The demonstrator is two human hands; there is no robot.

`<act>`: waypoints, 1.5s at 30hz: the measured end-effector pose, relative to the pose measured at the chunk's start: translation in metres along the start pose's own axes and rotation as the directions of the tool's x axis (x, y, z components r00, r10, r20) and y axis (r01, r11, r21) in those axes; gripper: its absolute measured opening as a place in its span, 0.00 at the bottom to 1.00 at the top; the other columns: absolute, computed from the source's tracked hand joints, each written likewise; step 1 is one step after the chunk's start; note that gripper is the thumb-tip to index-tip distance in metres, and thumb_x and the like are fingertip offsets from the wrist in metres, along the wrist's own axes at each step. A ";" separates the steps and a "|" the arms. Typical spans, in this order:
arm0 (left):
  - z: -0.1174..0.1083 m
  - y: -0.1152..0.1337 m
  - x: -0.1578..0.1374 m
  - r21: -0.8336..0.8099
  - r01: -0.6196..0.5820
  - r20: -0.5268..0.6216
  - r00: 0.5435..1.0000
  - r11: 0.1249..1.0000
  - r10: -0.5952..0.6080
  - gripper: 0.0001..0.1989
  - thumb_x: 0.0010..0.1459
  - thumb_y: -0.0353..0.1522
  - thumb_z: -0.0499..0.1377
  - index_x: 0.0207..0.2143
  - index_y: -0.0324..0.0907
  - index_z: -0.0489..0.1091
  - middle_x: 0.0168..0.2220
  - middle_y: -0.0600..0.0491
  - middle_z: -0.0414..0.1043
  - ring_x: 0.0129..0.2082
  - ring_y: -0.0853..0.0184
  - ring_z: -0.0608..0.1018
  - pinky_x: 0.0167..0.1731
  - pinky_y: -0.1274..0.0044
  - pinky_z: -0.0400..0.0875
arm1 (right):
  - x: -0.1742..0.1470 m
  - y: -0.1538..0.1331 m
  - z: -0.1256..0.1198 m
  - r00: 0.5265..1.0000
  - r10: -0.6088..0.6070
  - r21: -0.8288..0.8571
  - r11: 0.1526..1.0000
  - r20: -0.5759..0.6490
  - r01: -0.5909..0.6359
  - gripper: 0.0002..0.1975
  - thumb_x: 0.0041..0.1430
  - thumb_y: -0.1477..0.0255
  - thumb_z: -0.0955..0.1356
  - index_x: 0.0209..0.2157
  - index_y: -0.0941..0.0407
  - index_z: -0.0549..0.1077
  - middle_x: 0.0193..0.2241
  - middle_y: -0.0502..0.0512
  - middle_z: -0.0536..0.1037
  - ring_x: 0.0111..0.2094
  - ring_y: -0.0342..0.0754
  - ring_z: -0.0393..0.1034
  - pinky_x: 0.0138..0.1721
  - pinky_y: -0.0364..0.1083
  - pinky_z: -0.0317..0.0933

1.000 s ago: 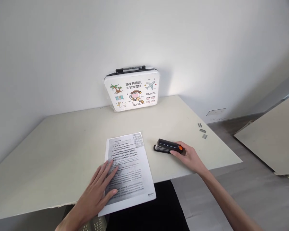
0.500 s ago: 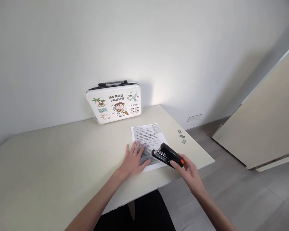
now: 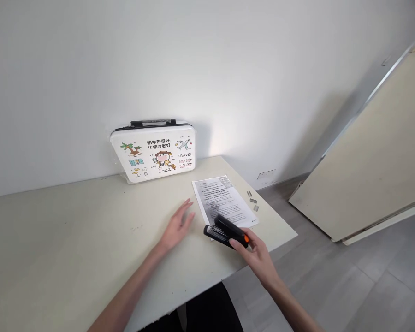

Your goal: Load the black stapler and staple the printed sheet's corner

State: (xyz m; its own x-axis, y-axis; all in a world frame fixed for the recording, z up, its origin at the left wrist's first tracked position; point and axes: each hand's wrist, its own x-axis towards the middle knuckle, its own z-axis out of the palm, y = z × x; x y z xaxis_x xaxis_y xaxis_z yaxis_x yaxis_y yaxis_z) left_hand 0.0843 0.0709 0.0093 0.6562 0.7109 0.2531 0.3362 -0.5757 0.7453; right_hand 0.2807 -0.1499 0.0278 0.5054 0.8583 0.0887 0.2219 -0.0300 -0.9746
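Observation:
My right hand point(image 3: 257, 256) grips a black stapler point(image 3: 231, 230) with an orange spot near its rear end. The stapler's jaws point left and stand apart, above the near edge of the printed paper point(image 3: 224, 199). My left hand point(image 3: 177, 225) is just left of the paper, apart from it, with its fingers stretched out and nothing in them. Dense text covers the paper, and a grey patterned block sits in its top right corner. To the right of the paper lie a few small strips of staples point(image 3: 253, 201).
A white case point(image 3: 155, 157) with cartoon prints and a black handle leans against the wall at the back of the pale table point(image 3: 90, 240). The table's right edge drops to a grey floor point(image 3: 332, 286). A large beige panel point(image 3: 373, 152) leans at the right.
My left hand has come off the paper and moved left. The paper lies turned slightly. My right hand still holds the stapler, and the whole view has shifted a little.

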 end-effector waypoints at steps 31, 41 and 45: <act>-0.125 -0.064 -0.042 -0.120 0.362 -0.262 0.887 0.925 -0.381 0.34 0.65 0.61 0.49 0.53 0.45 0.76 0.52 0.48 0.81 0.53 0.52 0.81 0.57 0.64 0.72 | 0.136 -0.008 0.197 0.888 -0.241 -0.057 0.957 0.392 0.284 0.19 0.74 0.56 0.60 0.47 0.52 0.77 0.41 0.54 0.83 0.43 0.51 0.77 0.48 0.49 0.67; -0.118 -0.066 -0.045 -0.335 0.215 -0.525 0.765 0.917 -0.372 0.30 0.68 0.58 0.50 0.48 0.43 0.72 0.53 0.42 0.79 0.55 0.53 0.80 0.59 0.61 0.71 | 0.138 0.007 0.200 0.921 -0.230 -0.062 0.963 0.315 0.262 0.19 0.76 0.61 0.56 0.49 0.49 0.75 0.49 0.54 0.82 0.54 0.49 0.76 0.58 0.50 0.65; -0.124 -0.079 -0.048 -0.364 0.204 -0.606 0.690 0.909 -0.397 0.28 0.69 0.56 0.51 0.49 0.41 0.69 0.55 0.40 0.77 0.56 0.55 0.79 0.59 0.61 0.71 | 0.135 0.012 0.199 0.918 -0.222 -0.068 0.964 0.330 0.258 0.20 0.76 0.60 0.56 0.53 0.49 0.75 0.49 0.55 0.83 0.52 0.52 0.77 0.57 0.52 0.65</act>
State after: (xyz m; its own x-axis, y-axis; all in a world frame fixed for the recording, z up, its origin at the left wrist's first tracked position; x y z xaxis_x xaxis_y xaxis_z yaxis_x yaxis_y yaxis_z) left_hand -0.0577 0.1326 0.0150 -0.0900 0.9634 0.2524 0.1933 -0.2317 0.9534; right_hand 0.1858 0.0679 -0.0124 0.1393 0.9632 0.2299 0.4006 0.1575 -0.9026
